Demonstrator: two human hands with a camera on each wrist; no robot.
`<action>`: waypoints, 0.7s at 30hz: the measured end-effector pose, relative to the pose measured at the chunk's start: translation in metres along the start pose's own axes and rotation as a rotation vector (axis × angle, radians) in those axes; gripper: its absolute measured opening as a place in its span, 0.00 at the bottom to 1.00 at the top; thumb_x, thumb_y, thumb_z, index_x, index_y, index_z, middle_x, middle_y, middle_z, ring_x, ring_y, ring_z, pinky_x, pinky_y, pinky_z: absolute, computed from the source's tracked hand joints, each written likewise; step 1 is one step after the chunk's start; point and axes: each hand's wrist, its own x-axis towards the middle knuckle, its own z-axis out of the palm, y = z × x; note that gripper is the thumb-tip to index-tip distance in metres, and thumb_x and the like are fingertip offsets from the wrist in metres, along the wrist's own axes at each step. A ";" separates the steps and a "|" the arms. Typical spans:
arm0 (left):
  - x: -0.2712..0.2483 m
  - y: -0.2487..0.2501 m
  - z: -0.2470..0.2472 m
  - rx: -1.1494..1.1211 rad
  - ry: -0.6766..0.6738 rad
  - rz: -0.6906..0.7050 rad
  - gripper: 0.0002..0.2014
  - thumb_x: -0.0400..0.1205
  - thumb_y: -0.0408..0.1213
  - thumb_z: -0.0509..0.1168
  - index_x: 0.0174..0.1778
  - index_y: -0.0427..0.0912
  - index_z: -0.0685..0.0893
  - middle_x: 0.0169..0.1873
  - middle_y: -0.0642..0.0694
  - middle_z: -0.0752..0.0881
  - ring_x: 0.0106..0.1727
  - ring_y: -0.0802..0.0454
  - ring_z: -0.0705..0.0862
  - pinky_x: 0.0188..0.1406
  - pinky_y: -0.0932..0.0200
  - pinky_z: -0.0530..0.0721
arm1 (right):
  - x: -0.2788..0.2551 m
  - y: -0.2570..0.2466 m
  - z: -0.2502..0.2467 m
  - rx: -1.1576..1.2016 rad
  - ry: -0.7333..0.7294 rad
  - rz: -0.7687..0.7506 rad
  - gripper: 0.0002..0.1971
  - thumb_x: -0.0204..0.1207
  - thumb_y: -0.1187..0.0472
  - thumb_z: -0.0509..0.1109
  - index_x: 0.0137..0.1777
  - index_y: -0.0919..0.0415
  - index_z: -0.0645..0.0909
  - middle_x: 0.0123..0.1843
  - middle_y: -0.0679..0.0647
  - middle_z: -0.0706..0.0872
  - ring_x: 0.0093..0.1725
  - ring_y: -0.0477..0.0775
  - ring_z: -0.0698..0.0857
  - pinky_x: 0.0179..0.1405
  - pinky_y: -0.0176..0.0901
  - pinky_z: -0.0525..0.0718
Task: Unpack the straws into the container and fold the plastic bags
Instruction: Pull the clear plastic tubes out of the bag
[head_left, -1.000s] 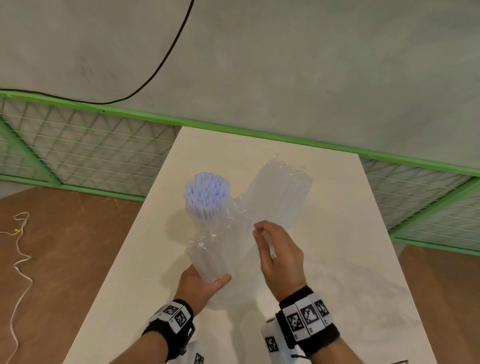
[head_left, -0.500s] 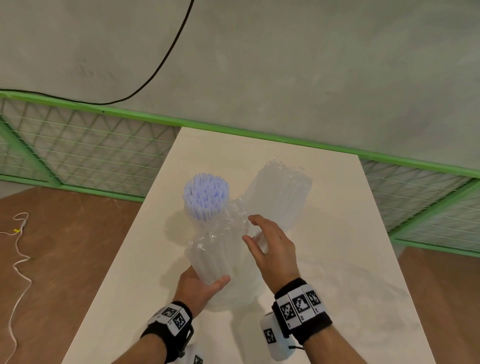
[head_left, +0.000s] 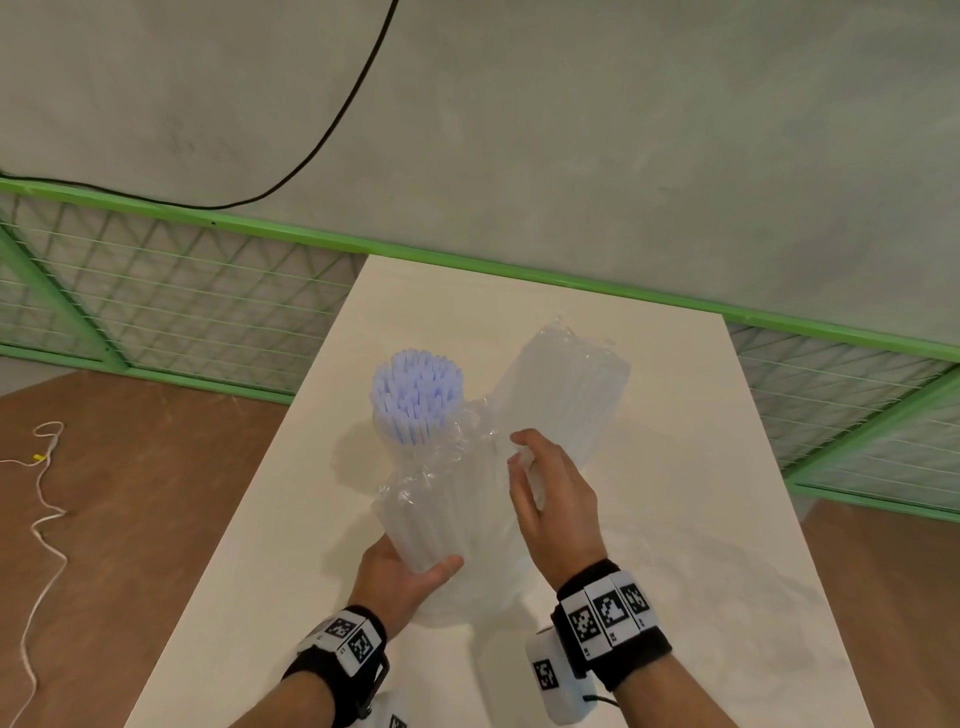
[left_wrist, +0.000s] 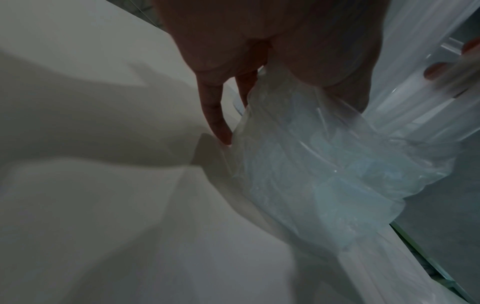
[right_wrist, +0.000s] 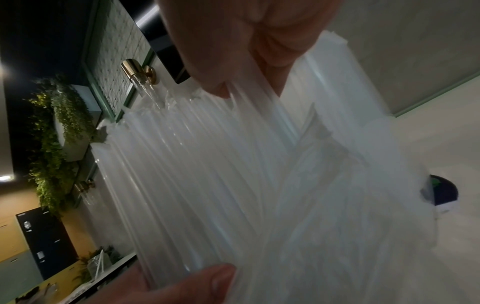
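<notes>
An open clear plastic bag of translucent straws (head_left: 441, 514) stands tilted on the table (head_left: 270, 545). My left hand (head_left: 410, 571) grips its lower end, thumb in front; the left wrist view shows the bag's bottom (left_wrist: 324, 164) under my palm. My right hand (head_left: 522, 460) is at the bag's upper right side and pinches a few straws (right_wrist: 249, 115) between thumb and fingers. Just beyond the bag's crumpled mouth stands the container of straws (head_left: 415, 389) with bluish-white tips; its clear wall is hard to make out.
A second, sealed bag of straws (head_left: 563, 395) lies behind my right hand. A flat clear plastic bag (head_left: 717, 587) lies on the table's right front. Green mesh fencing (head_left: 156, 301) borders the table's far end; the left edge drops to a brown floor.
My right hand has moved forward along the bag toward its mouth and its fingers have loosened around the straws. The left hand and the bag have stayed put.
</notes>
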 end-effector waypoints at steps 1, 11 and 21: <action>0.000 0.000 0.000 0.004 -0.005 -0.001 0.25 0.63 0.50 0.84 0.54 0.47 0.88 0.43 0.53 0.92 0.46 0.59 0.90 0.51 0.56 0.88 | 0.000 0.001 -0.001 -0.004 0.020 -0.012 0.14 0.84 0.61 0.67 0.64 0.44 0.74 0.51 0.46 0.84 0.50 0.39 0.80 0.49 0.17 0.71; -0.002 0.003 -0.001 -0.017 -0.012 -0.006 0.21 0.65 0.47 0.83 0.52 0.48 0.88 0.42 0.53 0.92 0.44 0.61 0.90 0.46 0.63 0.85 | 0.023 -0.017 -0.043 0.352 0.285 0.062 0.18 0.75 0.69 0.76 0.63 0.51 0.85 0.47 0.46 0.91 0.52 0.45 0.90 0.60 0.44 0.87; -0.005 0.006 -0.001 -0.109 -0.034 -0.017 0.18 0.66 0.43 0.84 0.49 0.45 0.90 0.41 0.53 0.93 0.44 0.58 0.91 0.50 0.57 0.88 | 0.079 -0.063 -0.150 0.546 0.574 -0.188 0.27 0.73 0.75 0.76 0.71 0.76 0.74 0.51 0.45 0.91 0.54 0.55 0.88 0.52 0.54 0.90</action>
